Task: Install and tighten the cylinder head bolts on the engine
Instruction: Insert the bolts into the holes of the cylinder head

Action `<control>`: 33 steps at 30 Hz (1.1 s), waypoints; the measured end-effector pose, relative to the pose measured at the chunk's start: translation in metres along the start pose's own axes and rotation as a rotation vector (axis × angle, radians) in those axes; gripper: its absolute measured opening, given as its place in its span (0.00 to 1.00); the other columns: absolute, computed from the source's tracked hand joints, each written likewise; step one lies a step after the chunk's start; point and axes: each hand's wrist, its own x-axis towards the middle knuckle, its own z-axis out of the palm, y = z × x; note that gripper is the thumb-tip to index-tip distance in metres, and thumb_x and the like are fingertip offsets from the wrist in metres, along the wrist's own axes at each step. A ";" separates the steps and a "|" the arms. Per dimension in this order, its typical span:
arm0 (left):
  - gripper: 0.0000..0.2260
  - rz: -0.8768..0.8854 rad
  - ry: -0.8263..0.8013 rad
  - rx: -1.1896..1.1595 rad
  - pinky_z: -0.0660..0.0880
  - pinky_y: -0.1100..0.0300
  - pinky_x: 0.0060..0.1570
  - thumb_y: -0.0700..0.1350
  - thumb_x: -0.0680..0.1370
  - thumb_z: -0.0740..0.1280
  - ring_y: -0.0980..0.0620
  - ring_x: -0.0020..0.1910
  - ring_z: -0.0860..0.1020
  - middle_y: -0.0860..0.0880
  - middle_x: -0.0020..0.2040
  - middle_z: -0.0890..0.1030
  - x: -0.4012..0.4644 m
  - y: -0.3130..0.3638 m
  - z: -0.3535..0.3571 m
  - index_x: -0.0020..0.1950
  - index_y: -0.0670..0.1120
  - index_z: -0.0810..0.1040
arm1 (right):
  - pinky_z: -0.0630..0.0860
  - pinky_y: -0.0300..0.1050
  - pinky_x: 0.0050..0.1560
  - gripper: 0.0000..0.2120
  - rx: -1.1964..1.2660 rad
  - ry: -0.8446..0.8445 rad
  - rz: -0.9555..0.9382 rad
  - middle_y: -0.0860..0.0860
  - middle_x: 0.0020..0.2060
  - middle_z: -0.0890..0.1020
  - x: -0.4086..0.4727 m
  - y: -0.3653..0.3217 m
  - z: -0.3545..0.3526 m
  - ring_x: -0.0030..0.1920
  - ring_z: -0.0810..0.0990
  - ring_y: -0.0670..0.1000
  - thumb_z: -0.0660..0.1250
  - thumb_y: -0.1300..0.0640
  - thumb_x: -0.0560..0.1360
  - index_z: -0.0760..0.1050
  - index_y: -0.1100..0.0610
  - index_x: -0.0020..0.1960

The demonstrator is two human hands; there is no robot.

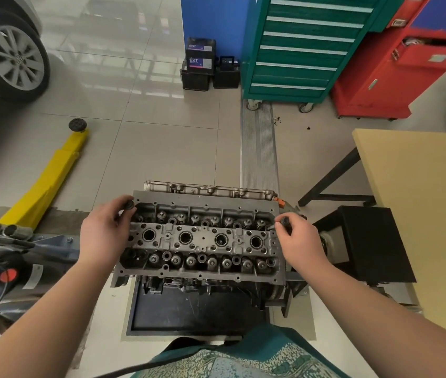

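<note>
Over the cylinder head [202,238], left hand [104,233] and right hand [298,241] each pinch a bolt [129,205], apparently hand-starting; next, seat both squarely into their holes.

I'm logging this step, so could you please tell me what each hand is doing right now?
Left hand: pinches a dark bolt at the cylinder head's far left corner.
Right hand: pinches another bolt at its right end.

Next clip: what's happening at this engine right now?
A person stands over a bare cylinder head on an engine. The left hand pinches a dark bolt at the head's far left corner; the right hand pinches another bolt at the far right end. No wrench is visible, so this looks like hand-starting.
</note>
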 end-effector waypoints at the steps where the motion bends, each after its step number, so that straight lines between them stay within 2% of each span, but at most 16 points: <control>1: 0.11 0.005 -0.005 0.011 0.80 0.47 0.47 0.44 0.81 0.71 0.44 0.46 0.82 0.46 0.50 0.86 -0.001 -0.001 0.001 0.64 0.48 0.81 | 0.77 0.36 0.40 0.05 -0.001 0.003 -0.002 0.41 0.44 0.80 -0.001 0.000 0.002 0.42 0.80 0.42 0.66 0.53 0.83 0.75 0.42 0.54; 5: 0.12 -0.076 -0.080 0.020 0.76 0.48 0.46 0.44 0.81 0.71 0.44 0.49 0.78 0.46 0.50 0.84 -0.013 -0.006 0.008 0.64 0.51 0.79 | 0.76 0.36 0.41 0.04 -0.028 0.016 -0.021 0.39 0.46 0.78 0.000 0.003 0.009 0.43 0.79 0.40 0.65 0.50 0.83 0.73 0.40 0.53; 7: 0.15 -0.087 -0.111 -0.003 0.74 0.50 0.53 0.47 0.80 0.73 0.47 0.57 0.76 0.49 0.58 0.80 -0.020 -0.008 0.012 0.67 0.54 0.77 | 0.74 0.37 0.43 0.03 -0.056 -0.010 -0.021 0.38 0.48 0.76 0.002 0.005 0.011 0.46 0.77 0.40 0.63 0.43 0.82 0.73 0.40 0.53; 9: 0.16 -0.191 -0.147 -0.087 0.71 0.53 0.61 0.56 0.80 0.72 0.54 0.63 0.71 0.55 0.64 0.72 -0.022 -0.009 0.014 0.67 0.57 0.78 | 0.74 0.43 0.50 0.13 -0.030 -0.053 -0.013 0.37 0.51 0.73 0.002 0.008 0.012 0.51 0.76 0.41 0.59 0.35 0.80 0.74 0.41 0.55; 11: 0.12 -0.343 -0.157 -0.194 0.72 0.52 0.63 0.62 0.81 0.67 0.56 0.63 0.71 0.59 0.64 0.68 -0.020 -0.007 0.016 0.63 0.62 0.80 | 0.74 0.46 0.58 0.16 0.032 -0.027 0.018 0.38 0.54 0.73 0.002 0.009 0.011 0.56 0.74 0.42 0.58 0.35 0.80 0.75 0.41 0.59; 13: 0.03 -0.464 -0.134 -0.316 0.76 0.54 0.57 0.60 0.82 0.67 0.57 0.57 0.75 0.59 0.62 0.70 -0.015 -0.003 0.016 0.53 0.69 0.79 | 0.74 0.47 0.60 0.20 0.039 0.021 0.089 0.42 0.59 0.73 0.006 0.013 0.011 0.59 0.73 0.44 0.63 0.38 0.80 0.73 0.45 0.67; 14: 0.06 -0.491 -0.129 -0.370 0.77 0.57 0.52 0.57 0.82 0.68 0.59 0.55 0.77 0.58 0.61 0.72 -0.012 0.000 0.016 0.52 0.72 0.78 | 0.74 0.48 0.60 0.23 0.067 0.007 0.161 0.44 0.61 0.73 0.009 0.014 0.011 0.60 0.74 0.45 0.66 0.38 0.79 0.71 0.47 0.69; 17: 0.17 -0.584 -0.140 -0.497 0.80 0.57 0.41 0.52 0.83 0.68 0.58 0.50 0.82 0.61 0.59 0.78 -0.001 0.003 0.017 0.64 0.71 0.69 | 0.78 0.48 0.54 0.23 0.253 -0.207 0.388 0.44 0.54 0.83 0.021 0.016 0.011 0.53 0.82 0.47 0.69 0.38 0.78 0.75 0.50 0.67; 19: 0.16 -0.665 -0.229 -0.507 0.80 0.59 0.36 0.53 0.83 0.67 0.54 0.45 0.85 0.57 0.56 0.82 0.004 0.003 0.019 0.68 0.67 0.69 | 0.80 0.49 0.53 0.19 0.265 -0.318 0.406 0.44 0.48 0.87 0.032 0.022 0.009 0.50 0.85 0.47 0.69 0.38 0.77 0.80 0.48 0.62; 22: 0.08 -0.779 -0.376 -0.573 0.83 0.55 0.32 0.53 0.81 0.69 0.47 0.41 0.88 0.50 0.48 0.88 0.008 0.001 0.019 0.55 0.69 0.77 | 0.82 0.54 0.52 0.14 0.219 -0.424 0.382 0.44 0.45 0.87 0.044 0.025 0.002 0.49 0.85 0.50 0.68 0.37 0.78 0.81 0.44 0.56; 24: 0.14 -0.831 -0.425 -0.622 0.84 0.51 0.35 0.50 0.81 0.69 0.42 0.43 0.88 0.48 0.47 0.89 0.013 -0.003 0.019 0.50 0.74 0.77 | 0.82 0.50 0.43 0.16 0.135 -0.517 0.376 0.45 0.41 0.88 0.047 0.022 -0.004 0.45 0.87 0.51 0.64 0.34 0.79 0.81 0.45 0.53; 26: 0.18 -0.847 -0.470 -0.664 0.84 0.50 0.37 0.47 0.81 0.67 0.39 0.45 0.88 0.45 0.49 0.89 0.017 -0.006 0.020 0.53 0.74 0.78 | 0.80 0.46 0.38 0.22 0.045 -0.601 0.381 0.47 0.38 0.88 0.050 0.019 -0.009 0.38 0.87 0.51 0.60 0.32 0.80 0.81 0.48 0.53; 28: 0.18 -0.825 -0.513 -0.675 0.84 0.47 0.39 0.45 0.80 0.68 0.37 0.47 0.88 0.43 0.51 0.88 0.020 -0.011 0.020 0.60 0.69 0.78 | 0.78 0.45 0.35 0.27 0.002 -0.654 0.382 0.50 0.37 0.86 0.051 0.016 -0.009 0.34 0.84 0.50 0.56 0.32 0.81 0.80 0.54 0.55; 30: 0.14 -0.726 -0.551 -0.566 0.84 0.44 0.45 0.49 0.78 0.70 0.40 0.48 0.88 0.45 0.52 0.88 0.026 -0.021 0.023 0.61 0.64 0.79 | 0.78 0.47 0.46 0.28 -0.028 -0.653 0.358 0.49 0.46 0.83 0.050 0.016 -0.007 0.43 0.82 0.49 0.54 0.32 0.82 0.76 0.54 0.61; 32: 0.10 -0.519 -0.629 -0.315 0.81 0.45 0.52 0.55 0.77 0.70 0.46 0.48 0.87 0.50 0.52 0.87 0.040 -0.033 0.027 0.58 0.59 0.80 | 0.76 0.54 0.62 0.28 -0.018 -0.616 0.357 0.49 0.56 0.82 0.046 0.016 -0.005 0.56 0.80 0.51 0.53 0.33 0.83 0.74 0.53 0.67; 33: 0.10 -0.424 -0.677 -0.171 0.79 0.47 0.52 0.57 0.77 0.69 0.49 0.49 0.85 0.53 0.52 0.86 0.048 -0.039 0.027 0.57 0.58 0.79 | 0.75 0.57 0.65 0.28 -0.015 -0.601 0.352 0.50 0.57 0.82 0.044 0.015 -0.004 0.57 0.80 0.51 0.53 0.34 0.83 0.75 0.53 0.67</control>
